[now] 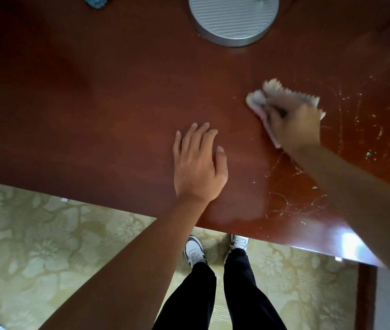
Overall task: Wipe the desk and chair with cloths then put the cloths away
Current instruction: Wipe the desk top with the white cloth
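Wiping with pale cloth (258,101) gripped in right hand (294,120), left hand (198,163) flat on bench (94,103); risk of smearing streaks toward right edge.

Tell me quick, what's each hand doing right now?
Left hand: open, fingers straight, flat on the desk.
Right hand: blurred, gripping the cloth on the desk.

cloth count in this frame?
2. A pale cloth under the right hand on the desk, right side. A blue cloth at the desk's far edge, cut off by the frame top. More could lie out of view.
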